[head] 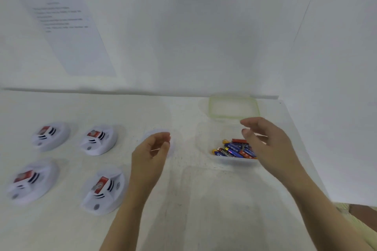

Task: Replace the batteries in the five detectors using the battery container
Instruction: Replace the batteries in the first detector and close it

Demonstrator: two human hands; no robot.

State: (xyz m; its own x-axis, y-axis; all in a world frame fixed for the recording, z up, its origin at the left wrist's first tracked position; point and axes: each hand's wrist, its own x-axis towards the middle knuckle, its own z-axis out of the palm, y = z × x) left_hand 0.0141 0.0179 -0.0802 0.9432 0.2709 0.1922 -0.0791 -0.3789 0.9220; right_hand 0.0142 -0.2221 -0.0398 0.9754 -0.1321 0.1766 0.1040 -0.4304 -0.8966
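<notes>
Both forearms reach in from the near edge of the counter (204,206). Left hand (153,149) hovers with its fingers loosely curled and seems to hold nothing. Just beyond its fingertips lies a pale round shape (152,132), probably the fifth detector, though blur makes that uncertain. Right hand (267,144) is spread and relaxed, also holding nothing, above the right side of the clear container (230,161), where loose batteries (232,150) lie in a heap. Past that hand sits the green-rimmed lid (212,108). Well to the left of the left hand are four more detectors (51,135) (99,138) (30,181) (104,189), each face up.

Judging from this, the work has barely begun. The batteries are mixed brands piled crosswise, so a hasty pinch may lift two at once or flick one out to roll across the counter. The container looks light and could slide or tip if the right hand drags on its wall. Used cells dropped back in would get mixed with the fresh ones.
</notes>
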